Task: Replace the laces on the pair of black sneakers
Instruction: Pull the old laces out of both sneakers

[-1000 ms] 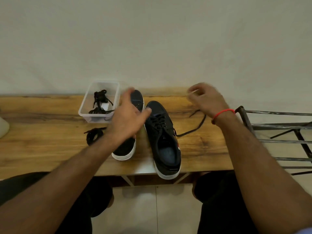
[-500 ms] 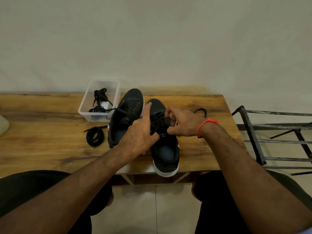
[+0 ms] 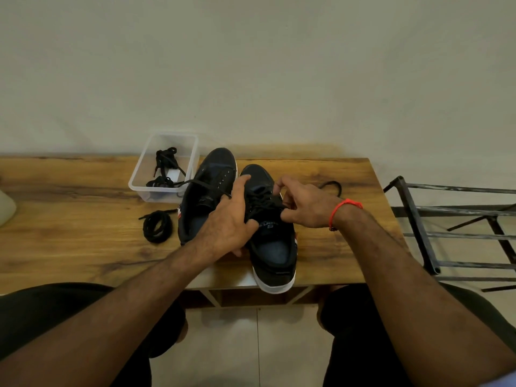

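Showing a white "S", the right sneaker's tongue (image 3: pixel 269 225) sits between both hands (image 3: pixel 268 213)

Readable only on the tongue of the right sneaker (image 3: pixel 272 241): a pale brand patch (image 3: pixel 268 225) with a large "S" beneath a curved word, its letters too blurred to spell out. No other legible text anywhere.
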The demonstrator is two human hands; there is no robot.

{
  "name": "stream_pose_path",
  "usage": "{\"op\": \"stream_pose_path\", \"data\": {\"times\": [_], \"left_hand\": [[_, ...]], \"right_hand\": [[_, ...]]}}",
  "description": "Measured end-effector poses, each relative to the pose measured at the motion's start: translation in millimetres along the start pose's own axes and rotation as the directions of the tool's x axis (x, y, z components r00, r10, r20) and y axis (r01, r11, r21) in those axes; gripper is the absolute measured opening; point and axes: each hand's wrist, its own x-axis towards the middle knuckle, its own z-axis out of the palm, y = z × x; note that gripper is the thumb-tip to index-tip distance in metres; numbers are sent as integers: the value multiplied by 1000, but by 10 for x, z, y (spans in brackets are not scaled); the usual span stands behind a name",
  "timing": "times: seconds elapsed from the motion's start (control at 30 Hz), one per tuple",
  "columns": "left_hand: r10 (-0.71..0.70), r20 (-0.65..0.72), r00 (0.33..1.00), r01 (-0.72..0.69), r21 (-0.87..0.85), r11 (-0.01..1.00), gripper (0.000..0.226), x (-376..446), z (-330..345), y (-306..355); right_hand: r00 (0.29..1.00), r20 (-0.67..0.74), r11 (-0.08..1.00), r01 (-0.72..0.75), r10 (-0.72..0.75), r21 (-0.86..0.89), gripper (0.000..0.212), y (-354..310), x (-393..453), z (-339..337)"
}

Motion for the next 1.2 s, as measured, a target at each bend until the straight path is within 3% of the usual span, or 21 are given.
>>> {"op": "stream_pose_path", "data": {"times": [0.1, 0.2, 0.27, 0.47, 0.6, 0.7, 0.9, 1.03, 1.2], "left_hand": [[38, -48, 998, -29, 171, 985, 67, -32, -76, 33], [100, -86, 991, -82, 190, 978, 35, -23, -94, 39], [169, -136, 976, -131, 249, 960, 27, 11, -94, 31], [284, -133, 950, -223, 353, 909, 23, 83, -139, 0], [293, -39, 955, -259, 364, 895, 24, 114, -212, 9], [280, -51, 959, -239, 392, 889, 18, 114, -205, 26], [52, -73, 996, -43, 115, 992, 19, 61, -89, 44], [-14, -23, 1000, 15, 59, 998, 20, 48, -136, 63], [177, -106, 979, -158, 163, 974, 18, 51, -167, 57]], "right_hand": [[998, 5, 998, 64, -64, -25, 30, -15, -1, 5], [993, -15, 988, 111, -114, -109, 21, -36, 34, 33], [988, -36, 975, 144, -152, -171, 21, -47, 62, 60], [983, -69, 964, 154, -173, -218, 18, -65, 101, 114], [990, -59, 985, 117, -125, -124, 12, -82, 44, 48], [994, -71, 997, 77, -78, -28, 14, -76, 35, 37], [986, -101, 982, 114, -130, -150, 16, -99, 60, 75], [988, -139, 981, 45, -72, -187, 11, -56, 73, 53], [981, -177, 994, 65, -80, -90, 10, -17, 89, 64]]}}
